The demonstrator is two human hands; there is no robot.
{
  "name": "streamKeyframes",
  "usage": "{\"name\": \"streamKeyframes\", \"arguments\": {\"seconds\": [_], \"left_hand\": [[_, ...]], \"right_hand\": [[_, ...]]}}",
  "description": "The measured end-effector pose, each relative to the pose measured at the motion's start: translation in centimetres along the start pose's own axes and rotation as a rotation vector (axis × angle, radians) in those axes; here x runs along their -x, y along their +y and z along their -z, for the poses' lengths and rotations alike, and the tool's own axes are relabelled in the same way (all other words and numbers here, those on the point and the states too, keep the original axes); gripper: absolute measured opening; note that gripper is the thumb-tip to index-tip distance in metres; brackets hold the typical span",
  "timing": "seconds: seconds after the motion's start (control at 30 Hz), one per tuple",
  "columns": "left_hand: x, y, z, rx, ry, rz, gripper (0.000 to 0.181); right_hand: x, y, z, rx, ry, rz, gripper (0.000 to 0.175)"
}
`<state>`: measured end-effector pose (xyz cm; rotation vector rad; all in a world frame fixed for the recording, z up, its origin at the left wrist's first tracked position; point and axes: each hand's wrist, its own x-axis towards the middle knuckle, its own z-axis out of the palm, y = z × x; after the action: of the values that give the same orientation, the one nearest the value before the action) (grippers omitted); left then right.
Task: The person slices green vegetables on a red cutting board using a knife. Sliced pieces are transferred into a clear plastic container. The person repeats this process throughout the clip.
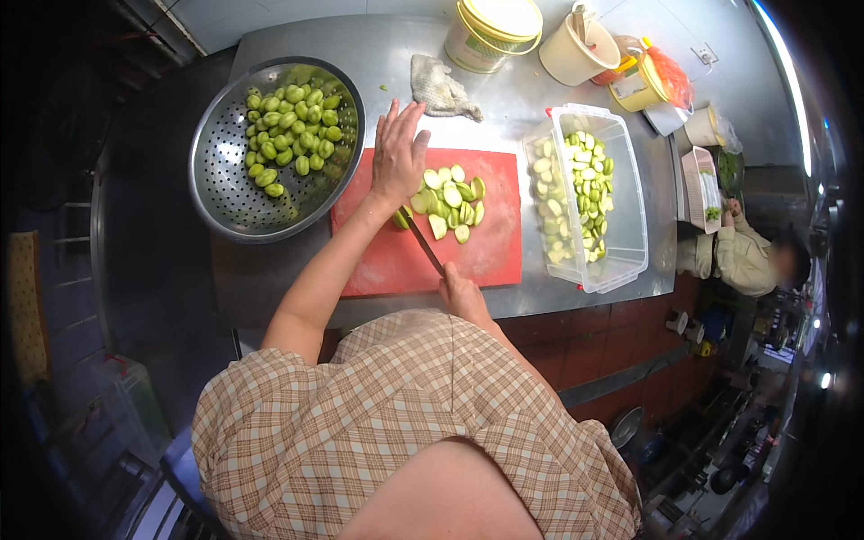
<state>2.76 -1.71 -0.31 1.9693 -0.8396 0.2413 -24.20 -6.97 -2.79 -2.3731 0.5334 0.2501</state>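
My right hand (464,294) grips a knife (424,241) near the front edge of a red cutting board (378,266). The dark blade slants up and left, its tip beside a green fruit (402,218) partly covered by my left wrist. Over the board's back left part, my left hand (399,154) is stretched out, fingers apart, holding nothing that I can see. Cut pieces of green fruit (451,196) lie in a loose heap right of that hand. Left of the board, a perforated steel colander (219,179) holds many whole green fruits (290,128).
Right of the board stands a clear plastic bin (624,250) containing cut fruit (588,182). A crumpled cloth (442,88), a lidded bucket (486,40) and a cream bucket (577,50) sit along the back of the steel table (385,40). Another person (746,260) works at the far right.
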Motion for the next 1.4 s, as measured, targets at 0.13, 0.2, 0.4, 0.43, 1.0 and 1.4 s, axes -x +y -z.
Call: {"name": "streamKeyframes", "arguments": {"seconds": [0.13,0.2,0.4,0.43,1.0,1.4], "left_hand": [[0.1,-0.4,-0.2,-0.034,0.000,-0.012,0.058],[0.0,-0.5,-0.1,-0.042,-0.012,-0.011,0.057],[2.7,-3.1,-2.2,-0.234,-0.209,-0.017,0.058],[4.6,-4.7,-3.6,-0.285,-0.295,0.006,0.058],[1.4,1.2,-0.9,-0.265,-0.025,-0.112,0.059],[4.9,-2.9,-0.7,0.028,0.121,0.082,0.036]], "right_hand": [[0.1,0.1,-0.2,0.006,0.006,0.014,0.017],[0.2,0.1,-0.3,0.015,-0.006,0.005,0.017],[0.0,0.0,-1.0,0.051,-0.044,-0.048,0.020],[0.0,0.5,-1.6,0.050,-0.066,-0.058,0.020],[-0.5,0.5,-1.6,0.083,-0.066,-0.081,0.019],[-0.4,1.0,-0.8,-0.036,0.005,-0.044,0.017]]}}
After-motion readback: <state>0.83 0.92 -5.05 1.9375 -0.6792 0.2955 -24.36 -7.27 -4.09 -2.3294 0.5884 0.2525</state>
